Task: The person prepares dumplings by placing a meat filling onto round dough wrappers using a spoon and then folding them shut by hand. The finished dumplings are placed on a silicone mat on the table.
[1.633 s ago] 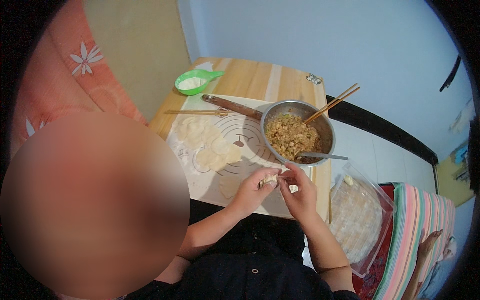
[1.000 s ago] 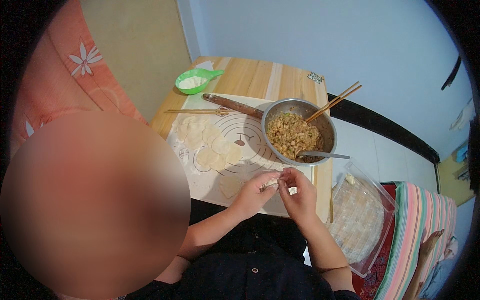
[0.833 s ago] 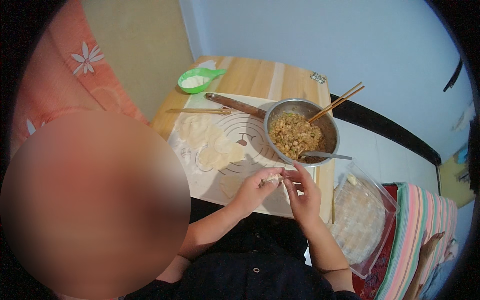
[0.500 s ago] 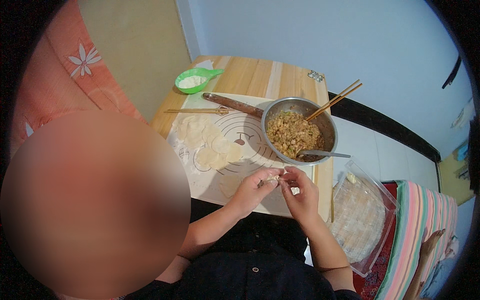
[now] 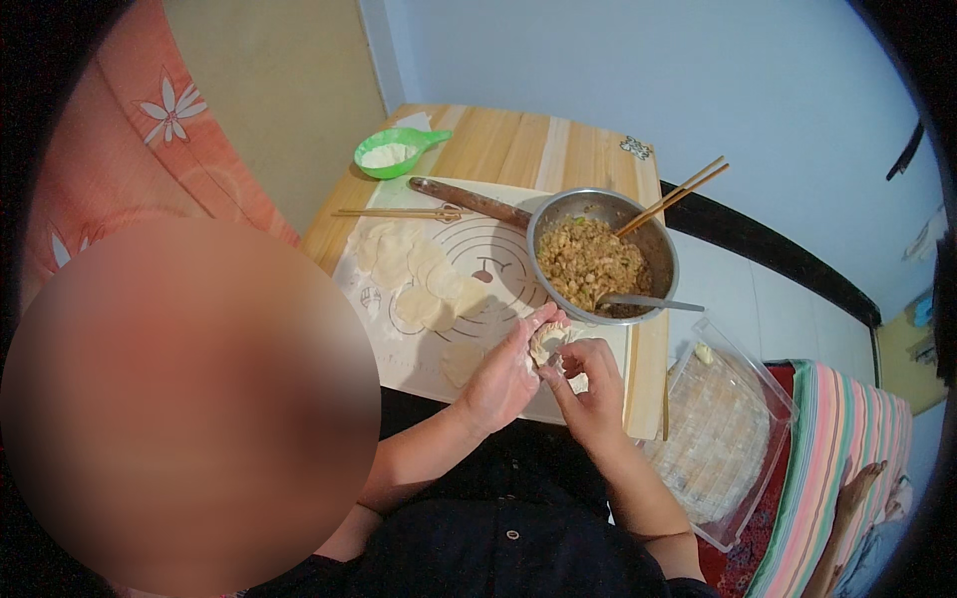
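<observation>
A pleated, round-edged dumpling (image 5: 546, 342) is held between my two hands, just in front of the steel bowl of filling. My left hand (image 5: 501, 375) cradles it from the left, fingers stretched up along its side. With bent fingers and thumb, my right hand (image 5: 592, 387) pinches its near right edge. Several flat dough wrappers (image 5: 404, 264) lie overlapping on the floured mat (image 5: 399, 351), left of my hands. Chopped filling (image 5: 588, 261) fills much of the steel bowl (image 5: 666, 261). A spoon (image 5: 653, 301) and a pair of chopsticks (image 5: 678, 196) lean in it.
A rolling pin (image 5: 469, 202) lies behind the wrappers, beside more chopsticks (image 5: 394, 213). A green scoop (image 5: 374, 167) of white flour stands at the table's far left. Right of the wooden table (image 5: 508, 140) sits a clear plastic tray (image 5: 733, 543) near a striped cloth (image 5: 827, 429). A blurred patch hides the lower left.
My left hand has turned up and its fingers have straightened beside the dumpling. The dumpling's pleated edge now shows, where before my fingers mostly covered it.
</observation>
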A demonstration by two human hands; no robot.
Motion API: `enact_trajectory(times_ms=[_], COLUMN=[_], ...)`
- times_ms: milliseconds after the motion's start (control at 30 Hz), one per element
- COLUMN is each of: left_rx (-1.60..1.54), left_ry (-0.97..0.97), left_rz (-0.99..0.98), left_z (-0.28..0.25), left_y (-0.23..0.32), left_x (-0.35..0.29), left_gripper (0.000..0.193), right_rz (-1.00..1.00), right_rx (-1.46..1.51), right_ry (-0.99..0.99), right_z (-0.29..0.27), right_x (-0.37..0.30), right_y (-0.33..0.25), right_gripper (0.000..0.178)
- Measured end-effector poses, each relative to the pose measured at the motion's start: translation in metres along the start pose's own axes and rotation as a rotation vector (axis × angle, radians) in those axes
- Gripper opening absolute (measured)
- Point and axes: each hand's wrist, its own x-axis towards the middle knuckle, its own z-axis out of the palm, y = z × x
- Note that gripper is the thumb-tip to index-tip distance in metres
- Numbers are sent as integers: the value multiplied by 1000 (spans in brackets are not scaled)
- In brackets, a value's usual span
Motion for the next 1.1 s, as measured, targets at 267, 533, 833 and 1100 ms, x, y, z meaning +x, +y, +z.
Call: enact_trajectory(times_ms=[267, 533, 833, 1100], left_rx=[-26, -4, 110, -134], left_ry=[7, 28, 34, 20], left_rz=[35, 49, 44, -312], left_z=[3, 10, 10, 2], left_y=[-2, -4, -11, 2], left_x=[-2, -6, -12, -7], left_gripper=[62, 60, 63, 48], right_rz=[-94, -258, -305, -201], right_rx=[-84, -237, -371, -338], right_ry=[-17, 20, 30, -218], right_z=[0, -1, 0, -34], right_x=[-3, -3, -5, 14], right_y=[-2, -4, -9, -18], right_gripper=[18, 20, 29, 68])
